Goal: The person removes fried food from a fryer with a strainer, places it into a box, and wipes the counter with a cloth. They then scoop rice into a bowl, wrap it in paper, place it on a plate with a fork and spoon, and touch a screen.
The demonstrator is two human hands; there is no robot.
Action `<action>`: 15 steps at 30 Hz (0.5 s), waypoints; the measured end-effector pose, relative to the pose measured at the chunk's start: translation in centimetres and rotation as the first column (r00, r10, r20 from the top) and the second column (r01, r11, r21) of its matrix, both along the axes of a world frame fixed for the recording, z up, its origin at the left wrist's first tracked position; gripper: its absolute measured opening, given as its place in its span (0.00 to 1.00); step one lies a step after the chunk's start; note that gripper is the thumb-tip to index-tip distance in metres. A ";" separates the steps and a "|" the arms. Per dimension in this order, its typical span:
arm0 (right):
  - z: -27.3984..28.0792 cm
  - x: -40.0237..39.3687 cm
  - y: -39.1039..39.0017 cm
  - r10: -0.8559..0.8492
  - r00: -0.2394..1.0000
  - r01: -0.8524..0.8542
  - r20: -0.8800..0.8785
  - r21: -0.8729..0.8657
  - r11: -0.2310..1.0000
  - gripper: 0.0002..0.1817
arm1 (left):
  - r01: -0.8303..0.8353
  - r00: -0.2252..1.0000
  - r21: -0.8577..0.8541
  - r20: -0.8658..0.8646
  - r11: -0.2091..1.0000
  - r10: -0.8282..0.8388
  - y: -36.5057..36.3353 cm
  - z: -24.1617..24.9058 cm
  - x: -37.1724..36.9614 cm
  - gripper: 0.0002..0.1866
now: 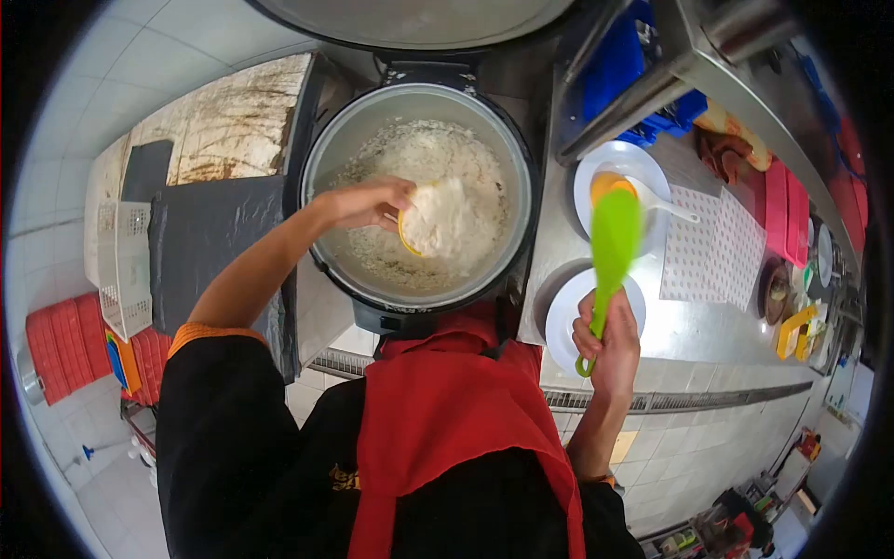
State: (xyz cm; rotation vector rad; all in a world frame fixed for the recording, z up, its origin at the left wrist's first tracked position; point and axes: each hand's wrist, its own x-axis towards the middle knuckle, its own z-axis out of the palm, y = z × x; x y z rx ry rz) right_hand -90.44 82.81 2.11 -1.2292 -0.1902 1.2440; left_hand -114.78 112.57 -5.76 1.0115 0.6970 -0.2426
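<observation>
A large round cooker (pixel 326 154) stands open, with white rice (pixel 466 154) inside. Over it, my left hand (pixel 368 203) grips the edge of a yellow-rimmed bowl (pixel 407 244) heaped with rice. My right hand (pixel 615 347) is wrapped round the handle of a green paddle (pixel 615 238), its blade pointing up and slightly blurred. Beneath the right hand lies a white plate (pixel 563 321) on the steel counter. Farther up, a second white plate (pixel 596 166) carries an orange item (pixel 610 184) and a white spoon (pixel 672 209).
Printed paper sheets (pixel 712 247) and pink containers (pixel 787 214) lie on the steel counter (pixel 670 331) at right. A metal shelf (pixel 652 88) overhangs blue bins (pixel 619 65). At left are a black-covered surface (pixel 214 252), a white basket (pixel 121 265) and red trays (pixel 70 345).
</observation>
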 end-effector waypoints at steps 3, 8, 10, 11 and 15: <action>1.8 -2.8 3.4 0.225 0.833 -0.251 0.506 -0.018 0.968 0.20 | -0.282 0.909 -0.118 0.286 0.952 0.304 -0.8 3.8 -2.0 0.35; 5.8 -9.1 9.9 0.033 0.016 -0.471 0.999 -0.022 0.882 0.25 | -0.571 0.796 0.104 0.311 0.814 0.519 -6.3 6.3 -1.9 0.36; 6.0 -10.3 11.0 0.032 -0.126 -0.481 0.991 -0.090 0.872 0.26 | -0.631 0.405 -0.434 0.523 0.643 0.750 -8.2 5.4 -1.0 0.40; 5.7 -10.7 11.3 0.142 -0.129 -0.447 0.981 -0.186 0.875 0.26 | -0.631 0.396 -0.439 0.527 0.640 0.752 -8.7 5.5 -0.4 0.40; 3.9 -11.6 11.9 0.318 -0.091 -0.453 0.944 -0.323 0.831 0.25 | -0.650 0.245 -0.512 0.558 0.561 0.793 -10.4 5.6 1.0 0.43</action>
